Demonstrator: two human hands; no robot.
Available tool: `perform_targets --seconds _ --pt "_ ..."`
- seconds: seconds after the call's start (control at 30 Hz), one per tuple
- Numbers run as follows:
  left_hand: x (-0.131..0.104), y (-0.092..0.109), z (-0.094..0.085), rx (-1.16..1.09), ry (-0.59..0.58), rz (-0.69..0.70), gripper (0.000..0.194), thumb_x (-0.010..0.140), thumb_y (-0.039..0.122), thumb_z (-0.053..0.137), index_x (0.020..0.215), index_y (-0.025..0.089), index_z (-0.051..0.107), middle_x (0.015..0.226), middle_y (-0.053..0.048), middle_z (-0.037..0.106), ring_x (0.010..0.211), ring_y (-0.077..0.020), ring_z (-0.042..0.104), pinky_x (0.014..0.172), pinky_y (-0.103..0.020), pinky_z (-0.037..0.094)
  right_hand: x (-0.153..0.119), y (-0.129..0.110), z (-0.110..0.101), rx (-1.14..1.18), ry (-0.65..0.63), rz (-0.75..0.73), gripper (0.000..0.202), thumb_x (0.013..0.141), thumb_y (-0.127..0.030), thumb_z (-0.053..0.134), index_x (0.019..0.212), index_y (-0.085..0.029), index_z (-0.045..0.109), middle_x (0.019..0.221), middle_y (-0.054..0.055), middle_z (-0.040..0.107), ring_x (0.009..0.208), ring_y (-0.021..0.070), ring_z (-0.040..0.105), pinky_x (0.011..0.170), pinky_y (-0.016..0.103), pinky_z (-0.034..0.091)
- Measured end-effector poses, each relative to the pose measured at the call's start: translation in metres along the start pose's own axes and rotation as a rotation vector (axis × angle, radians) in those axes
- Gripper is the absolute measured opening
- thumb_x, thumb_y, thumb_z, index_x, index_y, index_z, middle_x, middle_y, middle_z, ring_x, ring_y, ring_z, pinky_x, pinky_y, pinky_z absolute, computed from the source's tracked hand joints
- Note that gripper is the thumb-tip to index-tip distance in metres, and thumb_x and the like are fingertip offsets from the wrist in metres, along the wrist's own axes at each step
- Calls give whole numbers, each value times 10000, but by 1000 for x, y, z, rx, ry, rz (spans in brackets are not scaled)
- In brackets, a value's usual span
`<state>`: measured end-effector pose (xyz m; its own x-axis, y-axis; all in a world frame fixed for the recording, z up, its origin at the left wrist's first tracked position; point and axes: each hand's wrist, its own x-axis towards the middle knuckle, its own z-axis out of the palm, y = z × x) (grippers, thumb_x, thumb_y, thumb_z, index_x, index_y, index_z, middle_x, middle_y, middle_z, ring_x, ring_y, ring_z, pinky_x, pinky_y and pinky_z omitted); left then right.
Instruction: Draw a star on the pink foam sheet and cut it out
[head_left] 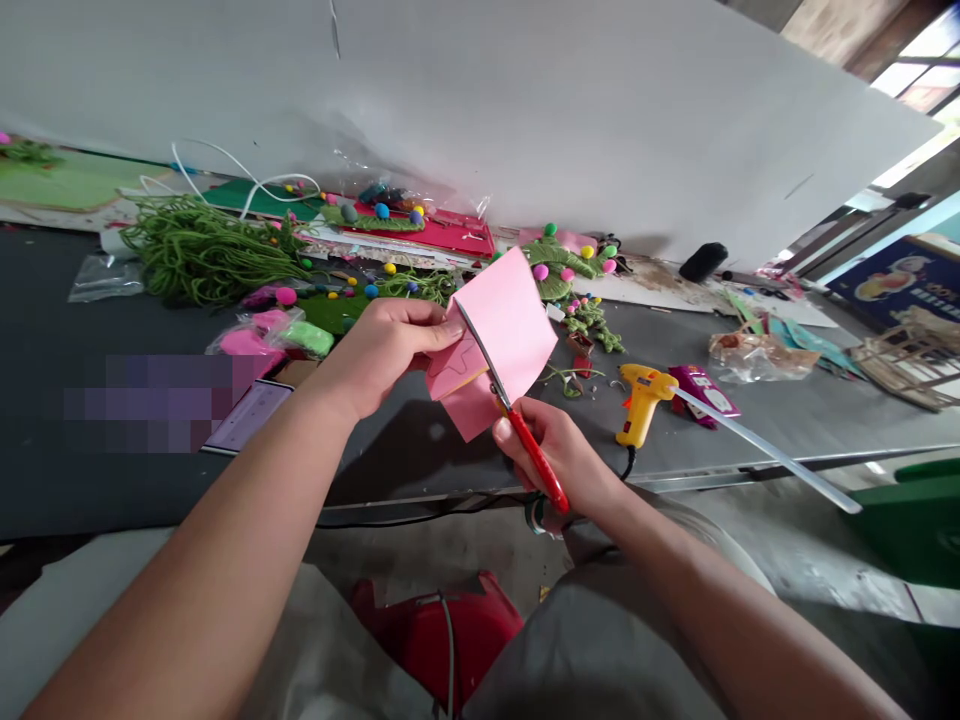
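Observation:
My left hand (405, 345) pinches the left edge of a folded piece of pink paper (514, 315) with a dark outline drawn on it. In my right hand (551, 445) is a pair of scissors (536, 460) with red handles. Their blades lie across the paper, pointing up and left toward my left thumb, and a slit runs along them. Both hands are held over the front edge of the dark table (405, 455). My right fingers are partly hidden behind the handles.
To the right a yellow glue gun (637, 400) stands with a long clear glue stick in it, beside a purple packet (705, 395). Green yarn (210, 250), pom-poms and felt pieces crowd the back. A phone (251, 415) lies at left. A red stool (442, 640) is below.

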<state>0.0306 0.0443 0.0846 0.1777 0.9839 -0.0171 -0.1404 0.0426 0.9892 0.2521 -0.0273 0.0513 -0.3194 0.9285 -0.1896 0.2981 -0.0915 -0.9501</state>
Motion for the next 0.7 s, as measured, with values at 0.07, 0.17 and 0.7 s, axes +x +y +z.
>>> perform_targets --seconds 0.07,0.17,0.7 --pt "0 0 0 1 -2 -6 166 730 333 882 791 194 815 818 -48 748 762 -194 655 706 -311 503 -1 -2 0 -28 -9 -6 488 894 -642 743 835 -219 507 630 -69 472 523 91 446 478 240 335" --pt "-1 -1 1 12 -25 -31 169 729 339 883 767 191 809 803 -47 739 741 -183 643 683 -300 489 -2 -6 -1 -87 -10 -8 515 920 -693 682 846 -214 507 645 -58 487 537 95 459 476 234 327" --pt "-7 -3 1 0 -53 -68 193 754 349 880 793 182 793 807 -43 739 735 -176 657 647 -278 503 2 -9 -3 -87 -1 36 526 905 -691 698 796 -208 520 576 -77 464 412 85 489 388 198 352"
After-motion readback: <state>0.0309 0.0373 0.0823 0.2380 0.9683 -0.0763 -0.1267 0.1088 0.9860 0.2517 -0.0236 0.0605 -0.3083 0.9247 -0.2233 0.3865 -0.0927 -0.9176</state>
